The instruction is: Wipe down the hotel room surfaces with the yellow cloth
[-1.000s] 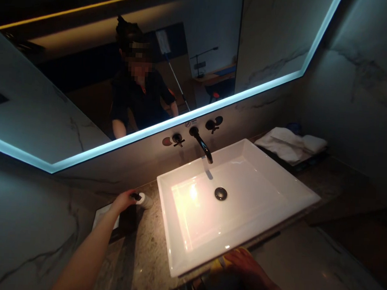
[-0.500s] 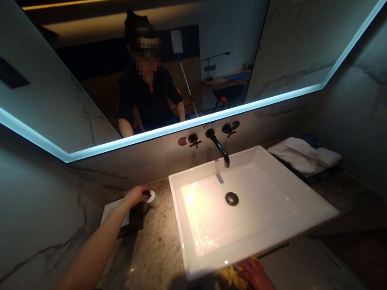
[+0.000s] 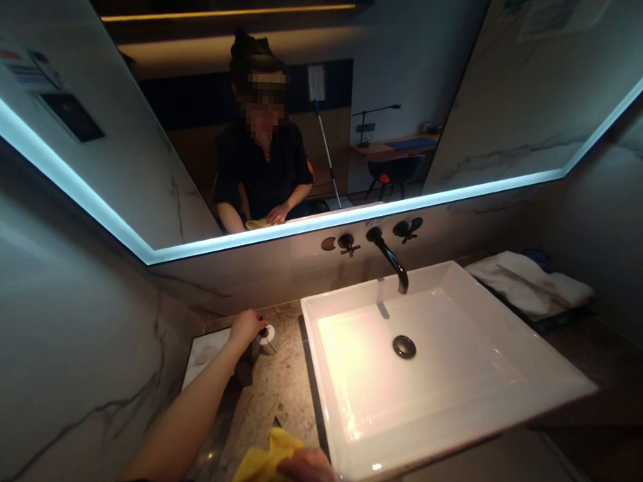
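Observation:
At the back left of the counter my left hand [image 3: 247,327] has its fingers closed at the dark top of a small white pump bottle [image 3: 267,342], which stands upright on the stone. The fingertips are partly hidden. Low in the view, by the near left corner of the sink, my right hand [image 3: 311,471] grips a yellow cloth [image 3: 266,457] that bunches out to the left of the fingers. Part of this hand is cut off by the bottom edge.
A white rectangular sink [image 3: 468,411] stands to the right, below a black wall spout [image 3: 392,258] and two cross handles. Beside my left forearm is a dark-sided box [image 3: 244,375] with a white top. Folded white towels [image 3: 533,282] lie beyond the sink. A lit mirror [image 3: 185,192] spans the wall.
My right hand has brought the yellow cloth from below the sink's front edge leftward to the counter. My left hand stays at the bottle. The camera view has shifted slightly.

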Demonstrator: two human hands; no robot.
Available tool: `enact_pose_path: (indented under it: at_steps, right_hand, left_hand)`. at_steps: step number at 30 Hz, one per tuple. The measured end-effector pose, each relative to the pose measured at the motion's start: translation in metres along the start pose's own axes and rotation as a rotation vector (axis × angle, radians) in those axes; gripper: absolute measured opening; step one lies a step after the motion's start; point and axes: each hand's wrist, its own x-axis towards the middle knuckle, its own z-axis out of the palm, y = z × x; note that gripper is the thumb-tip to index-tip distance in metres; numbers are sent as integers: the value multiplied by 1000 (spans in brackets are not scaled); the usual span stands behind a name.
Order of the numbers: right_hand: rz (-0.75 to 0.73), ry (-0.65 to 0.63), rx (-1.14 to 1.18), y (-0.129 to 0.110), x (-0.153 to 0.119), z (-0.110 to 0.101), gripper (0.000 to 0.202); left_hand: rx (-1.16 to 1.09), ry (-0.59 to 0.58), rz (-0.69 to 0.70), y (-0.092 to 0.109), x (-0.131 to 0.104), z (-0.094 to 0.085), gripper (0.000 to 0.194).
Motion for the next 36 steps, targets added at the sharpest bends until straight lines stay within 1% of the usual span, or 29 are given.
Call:
enact_pose_path:
  at_steps: [2, 4, 5, 6, 7, 9, 11, 13, 15, 17, 19, 22, 23, 25, 27, 28, 31, 36]
  right_hand:
    - [56, 47, 81, -15, 43, -14, 50]
    - [187, 122, 165, -26, 88, -33, 76]
    - [250, 145, 178, -31, 110, -42, 84]
    - [286, 152, 156, -33, 131, -51, 87]
    - [291, 143, 100, -35, 150, -58, 86]
    - [263, 102, -33, -34, 180, -67, 74]
    - [216, 41, -148, -28, 198, -70, 59]
    - [176, -18, -229, -19, 205, -71, 53]
    - [143, -49, -280, -11, 206, -72, 56]
    - [115, -55, -311, -3, 206, -75, 58]
    - [92, -49, -339, 3, 207, -78, 53]
    - [40, -42, -318, 9, 206, -79, 50]
    - [44, -29, -291, 11, 204, -78, 53]
    - [116, 30, -232, 13, 198, -74, 59]
    - [200, 89, -201, 14, 192, -70, 60]
    - [211, 98, -196, 15, 189, -69, 59]
    - [144, 65, -214, 17, 193, -73, 51]
    - [59, -71, -334, 15, 215, -97, 40]
  left_hand:
    - [-21, -4, -22, 2, -1, 0, 32]
    - [-33, -6, -39, 3, -1, 1, 34]
    - [-35, -8, -44, 4, -1, 1, 34]
    - [-36, -11, -47, 4, -1, 2, 35]
    - [-34, -15, -46, 4, -1, 4, 36]
    - [-21, -20, -37, 4, -2, 5, 36]
    - [11, -12, -6, 4, -5, 5, 34]
    - [60, -11, 69, 2, -9, 3, 31]
    - [114, -41, 193, -1, -12, -2, 26]
    - [169, -97, 342, -5, -13, -7, 23]
    - [216, -152, 474, -10, -11, -10, 25]
    - [257, -188, 581, -15, -4, -11, 26]
    - [260, -184, 588, -15, -1, -10, 25]
    - [250, -159, 572, -14, 4, -8, 24]
    - [227, -129, 541, -11, 8, -7, 25]
    - [216, -118, 527, -9, 10, -6, 25]
    - [189, -110, 509, -3, 12, -4, 25]
    - [172, -113, 505, -1, 13, 1, 25]
